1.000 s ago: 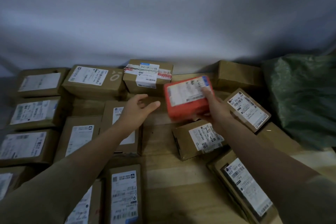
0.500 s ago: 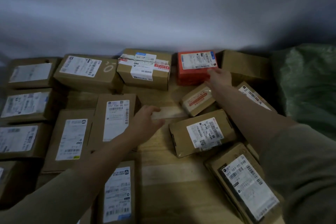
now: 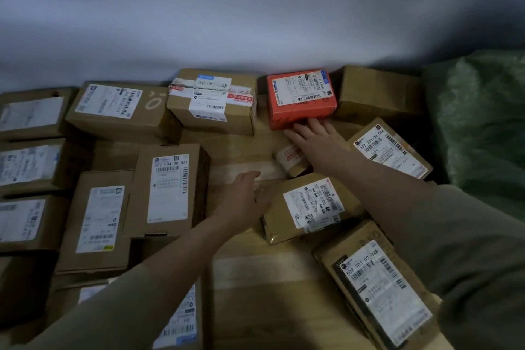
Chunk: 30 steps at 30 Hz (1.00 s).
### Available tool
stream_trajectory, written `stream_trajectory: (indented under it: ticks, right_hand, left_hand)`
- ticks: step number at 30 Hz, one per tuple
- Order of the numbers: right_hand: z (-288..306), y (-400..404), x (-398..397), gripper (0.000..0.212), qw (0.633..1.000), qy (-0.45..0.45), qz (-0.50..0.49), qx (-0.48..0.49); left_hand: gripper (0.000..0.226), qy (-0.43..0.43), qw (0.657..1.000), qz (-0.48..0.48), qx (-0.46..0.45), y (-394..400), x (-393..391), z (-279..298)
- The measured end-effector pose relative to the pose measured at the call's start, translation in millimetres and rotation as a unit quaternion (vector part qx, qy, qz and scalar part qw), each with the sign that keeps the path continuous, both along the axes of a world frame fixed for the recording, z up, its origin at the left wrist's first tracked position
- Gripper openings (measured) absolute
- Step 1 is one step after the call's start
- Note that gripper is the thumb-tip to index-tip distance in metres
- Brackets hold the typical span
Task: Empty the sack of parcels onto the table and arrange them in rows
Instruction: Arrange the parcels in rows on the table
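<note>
Parcels cover most of the table (image 3: 255,287), so the emptying looks done: the green sack (image 3: 480,133) lies slumped at the right edge of the frame, and whether anything remains inside cannot be told.

Sorting is well along. Down the left of the frame brown boxes lie in tidy columns, labels up. Along the top a back row runs from the left edge to the red parcel (image 3: 301,96), which sits squarely in line between a taped box (image 3: 211,102) and a plain box (image 3: 377,94).

The right hand (image 3: 315,136) lies flat just below the red parcel, fingers straight and slightly spread, fingertips at its near edge; it grips nothing. The left hand (image 3: 244,196) rests in the middle of the frame, fingers relaxed, touching the left edge of a skewed parcel (image 3: 309,207) without clasping it.

What is left sits in the lower right: that skewed parcel, a small one (image 3: 291,158) partly hidden under the right wrist, and two long boxes (image 3: 389,150) (image 3: 380,290), all lying at angles. By my judgement these four need squaring into rows, and bare wood in the centre offers the room.
</note>
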State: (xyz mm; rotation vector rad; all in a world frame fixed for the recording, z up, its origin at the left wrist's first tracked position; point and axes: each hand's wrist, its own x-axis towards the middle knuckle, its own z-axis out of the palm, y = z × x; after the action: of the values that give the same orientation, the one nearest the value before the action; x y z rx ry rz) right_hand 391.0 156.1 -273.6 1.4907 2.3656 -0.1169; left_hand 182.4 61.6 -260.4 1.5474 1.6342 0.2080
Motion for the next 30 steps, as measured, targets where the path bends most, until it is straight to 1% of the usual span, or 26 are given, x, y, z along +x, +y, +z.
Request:
stream_trajectory:
  ticks: [2, 3, 4, 5, 6, 7, 8, 9, 10, 11, 12, 14, 15, 16, 17, 18, 20, 21, 22, 23, 25, 26, 27, 28, 29, 30]
  right_hand:
    - [-0.2, 3.1, -1.6, 0.094, 0.999, 0.011, 0.035, 0.032]
    - [2.3, 4.1, -2.2, 0.094, 0.998, 0.035, 0.041, 0.041]
    - [8.5, 3.7, -4.1, 0.093, 0.995, 0.083, 0.023, 0.044]
    - [16.6, 2.0, -8.0, 0.092, 0.986, 0.163, -0.024, 0.026]
    - [27.1, -1.2, -12.3, 0.09, 0.953, 0.284, -0.103, -0.031]
    - [38.8, -6.3, -16.7, 0.086, 0.876, 0.422, -0.188, -0.135]
    - [46.3, -12.0, -19.5, 0.081, 0.765, 0.543, -0.241, -0.248]
    - [51.0, -19.4, -21.2, 0.076, 0.663, 0.615, -0.265, -0.334]
    - [51.2, -26.5, -21.4, 0.07, 0.598, 0.645, -0.273, -0.389]
    - [49.9, -33.3, -22.4, 0.066, 0.56, 0.658, -0.273, -0.424]
    - [47.5, -39.0, -23.5, 0.064, 0.542, 0.662, -0.268, -0.443]
    - [45.8, -46.7, -24.6, 0.062, 0.52, 0.674, -0.268, -0.451]
    - [45.7, -48.9, -24.1, 0.059, 0.504, 0.687, -0.275, -0.445]
    - [47.3, -50.3, -22.7, 0.055, 0.489, 0.7, -0.286, -0.435]
    - [50.0, -51.8, -20.9, 0.052, 0.482, 0.706, -0.302, -0.421]
    - [51.6, -52.5, -19.7, 0.049, 0.488, 0.703, -0.32, -0.407]
    - [51.4, -55.8, -19.9, 0.043, 0.522, 0.673, -0.353, -0.386]
    - [50.2, -58.0, -23.9, 0.04, 0.531, 0.662, -0.373, -0.376]
    - [48.3, -59.2, -29.4, 0.038, 0.529, 0.66, -0.393, -0.362]
    - [47.2, -60.3, -36.3, 0.036, 0.524, 0.662, -0.413, -0.342]
    - [44.1, -59.1, -50.5, 0.035, 0.513, 0.662, -0.455, -0.302]
    - [41.9, -57.0, -56.7, 0.033, 0.505, 0.662, -0.467, -0.299]
    - [41.3, -56.3, -63.1, 0.031, 0.502, 0.657, -0.472, -0.305]
    - [40.0, -55.2, -68.7, 0.032, 0.525, 0.638, -0.477, -0.3]
    - [38.8, -53.8, -71.8, 0.039, 0.582, 0.597, -0.48, -0.274]
    - [36.3, -53.2, -72.2, 0.047, 0.656, 0.539, -0.473, -0.233]
  left_hand:
    - [0.073, -0.037, 0.998, 0.041, -0.004, 2.9, -4.7, 3.6]
    - [0.078, -0.073, 0.994, 0.075, -0.008, 5.7, -8.0, 7.6]
    - [0.083, -0.118, 0.986, 0.115, -0.014, 9.3, -11.0, 12.7]
    - [0.087, -0.162, 0.974, 0.155, -0.025, 12.6, -13.3, 18.4]
    - [0.09, -0.204, 0.958, 0.194, -0.045, 15.5, -15.4, 24.5]
    - [0.09, -0.256, 0.934, 0.235, -0.08, 17.9, -16.9, 29.3]
    - [0.085, -0.321, 0.898, 0.269, -0.138, 19.4, -17.5, 32.8]
    - [0.074, -0.388, 0.851, 0.286, -0.208, 19.7, -17.6, 35.3]
    - [0.062, -0.442, 0.809, 0.282, -0.266, 18.0, -16.9, 39.0]
    - [0.054, -0.478, 0.784, 0.266, -0.295, 14.8, -15.8, 41.0]
    - [0.048, -0.502, 0.769, 0.254, -0.305, 11.6, -14.0, 41.5]
    - [0.042, -0.51, 0.765, 0.274, -0.281, 8.0, -14.9, 40.5]
    - [0.041, -0.499, 0.772, 0.301, -0.254, 7.1, -18.4, 38.6]
    - [0.041, -0.479, 0.786, 0.321, -0.224, 6.7, -23.8, 36.3]
    - [0.041, -0.457, 0.803, 0.329, -0.194, 7.2, -30.4, 34.6]
    - [0.043, -0.437, 0.82, 0.328, -0.169, 7.5, -36.9, 32.7]
    - [0.046, -0.4, 0.85, 0.316, -0.135, 4.3, -43.5, 33.4]
    - [0.047, -0.383, 0.862, 0.311, -0.119, 2.4, -45.2, 34.4]
    - [0.05, -0.362, 0.873, 0.31, -0.102, 0.7, -45.9, 35.4]
    - [0.06, -0.345, 0.88, 0.314, -0.091, -1.7, -47.3, 37.0]
    - [0.094, -0.301, 0.888, 0.334, -0.092, -5.5, -51.9, 31.0]
    - [0.097, -0.286, 0.89, 0.339, -0.103, -7.1, -53.9, 26.2]
    - [0.087, -0.276, 0.893, 0.339, -0.109, -10.1, -55.7, 22.6]
    - [0.068, -0.266, 0.896, 0.337, -0.114, -14.3, -55.4, 23.8]
    - [0.052, -0.256, 0.9, 0.334, -0.118, -18.8, -53.7, 26.2]
    - [0.046, -0.243, 0.906, 0.327, -0.12, -22.5, -53.5, 24.1]
